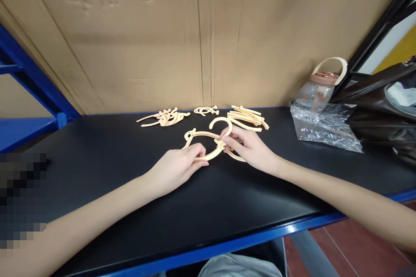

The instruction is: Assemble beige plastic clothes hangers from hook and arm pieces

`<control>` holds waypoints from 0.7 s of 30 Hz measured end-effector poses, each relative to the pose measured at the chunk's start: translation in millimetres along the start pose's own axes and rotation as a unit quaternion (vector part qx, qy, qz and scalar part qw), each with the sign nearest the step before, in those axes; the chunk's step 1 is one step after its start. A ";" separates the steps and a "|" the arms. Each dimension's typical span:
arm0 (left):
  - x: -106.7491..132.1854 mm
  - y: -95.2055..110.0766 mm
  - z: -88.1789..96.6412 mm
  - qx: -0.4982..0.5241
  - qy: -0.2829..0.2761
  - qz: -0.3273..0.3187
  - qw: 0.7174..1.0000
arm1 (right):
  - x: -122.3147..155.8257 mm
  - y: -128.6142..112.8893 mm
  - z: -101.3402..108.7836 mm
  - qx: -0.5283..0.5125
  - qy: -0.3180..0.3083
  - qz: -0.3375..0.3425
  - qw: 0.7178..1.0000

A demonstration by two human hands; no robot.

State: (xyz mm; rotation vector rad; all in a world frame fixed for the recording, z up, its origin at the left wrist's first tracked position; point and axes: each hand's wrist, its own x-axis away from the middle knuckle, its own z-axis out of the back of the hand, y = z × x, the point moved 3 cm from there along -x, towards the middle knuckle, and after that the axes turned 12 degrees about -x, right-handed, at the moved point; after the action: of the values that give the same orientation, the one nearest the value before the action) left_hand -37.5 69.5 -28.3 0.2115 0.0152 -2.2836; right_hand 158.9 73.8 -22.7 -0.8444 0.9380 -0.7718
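Left grip (178, 164) pinching cream curved plastic frame (214, 153), right grip (251, 145) closed at base of cream plastic hook (221, 119) — over black bench (211, 207). Looks partly assembled; left: loose cream pieces (169, 118) in three piles.

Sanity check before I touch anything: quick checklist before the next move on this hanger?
1. Left hand grips the lower curved bar: ok.
2. Right hand pinches near the base of the hook: ok.
3. Joint fully seated: cannot tell, partly covered by the right hand.
4. One hand free: not ok, both are holding.
5. Left pile, middle pile and right pile separate from each other: ok.
6. Plastic bag apart from both hands: ok.
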 end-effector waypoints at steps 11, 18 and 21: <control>0.3 -2.5 0.4 0.020 0.014 0.037 0.999 | 4.6 -3.4 0.1 -0.029 0.040 -0.030 0.998; 0.6 -0.2 0.4 0.005 0.016 0.055 0.998 | 14.6 -21.6 -12.8 0.080 0.019 -0.006 0.997; 1.3 3.2 0.9 -0.018 0.005 0.037 0.999 | 15.6 -21.2 -17.0 0.065 -0.004 -0.010 0.998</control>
State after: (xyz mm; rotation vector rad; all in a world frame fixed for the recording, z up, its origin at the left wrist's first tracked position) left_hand -36.1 66.3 -27.4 0.2016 0.0525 -2.2076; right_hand 145.6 46.4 -15.6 -0.7427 0.8640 -0.8376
